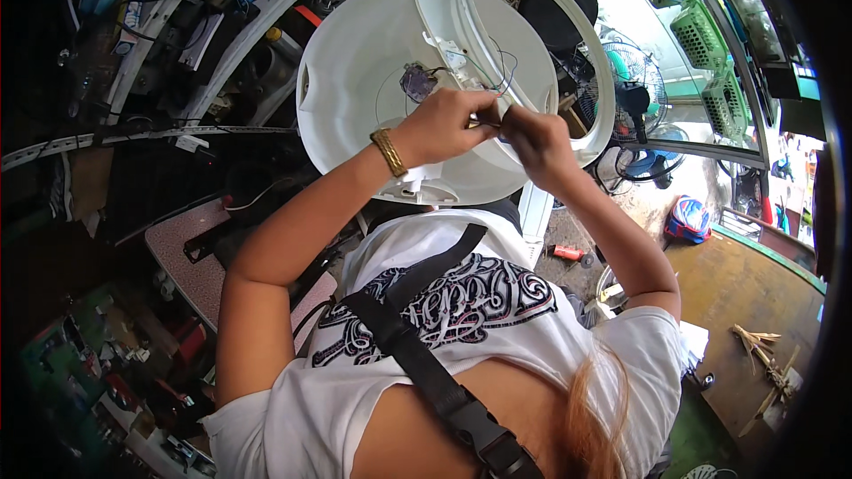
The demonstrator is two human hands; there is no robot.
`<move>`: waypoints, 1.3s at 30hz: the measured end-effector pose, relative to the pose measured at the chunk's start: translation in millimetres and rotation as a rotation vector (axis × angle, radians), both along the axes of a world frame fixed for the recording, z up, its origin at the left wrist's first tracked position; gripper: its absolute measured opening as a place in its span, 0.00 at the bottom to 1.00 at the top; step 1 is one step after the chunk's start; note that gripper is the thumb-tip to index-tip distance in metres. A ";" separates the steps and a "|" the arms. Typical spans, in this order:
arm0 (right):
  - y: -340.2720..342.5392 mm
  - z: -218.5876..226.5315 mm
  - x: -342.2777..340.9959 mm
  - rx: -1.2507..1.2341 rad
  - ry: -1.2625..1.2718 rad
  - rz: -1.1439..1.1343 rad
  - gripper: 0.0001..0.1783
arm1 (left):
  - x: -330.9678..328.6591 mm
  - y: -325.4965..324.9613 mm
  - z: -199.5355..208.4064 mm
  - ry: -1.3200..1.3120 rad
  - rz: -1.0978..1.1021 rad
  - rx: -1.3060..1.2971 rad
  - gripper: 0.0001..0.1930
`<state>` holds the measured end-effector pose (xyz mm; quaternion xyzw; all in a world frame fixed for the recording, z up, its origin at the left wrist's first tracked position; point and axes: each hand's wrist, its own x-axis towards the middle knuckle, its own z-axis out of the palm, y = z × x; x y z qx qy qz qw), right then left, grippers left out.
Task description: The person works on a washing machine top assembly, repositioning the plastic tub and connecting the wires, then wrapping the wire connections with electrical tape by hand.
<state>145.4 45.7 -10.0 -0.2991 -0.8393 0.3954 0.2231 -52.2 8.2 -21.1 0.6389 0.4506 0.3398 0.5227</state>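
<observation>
My left hand, with a gold band on its wrist, has its fingers pinched close to those of my right hand, which is also closed. What the fingertips hold is too small and hidden to name. Thin wires run just beyond them. Both hands are over a large round white plastic tub. A white plastic panel with a big oval opening leans across the tub's right side, and a small white fitting sits on it. Left of it, inside the tub, lies a small dark part with a wire.
A standing fan and green plastic baskets are at the far right. A wooden table stands on the right, and a red cylindrical object lies on the floor. Left are a pinkish speckled board and cluttered shelves.
</observation>
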 end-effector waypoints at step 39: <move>67.6 22.9 8.4 0.225 -0.104 0.192 0.09 | 19.0 28.8 -1.4 0.513 0.177 0.693 0.06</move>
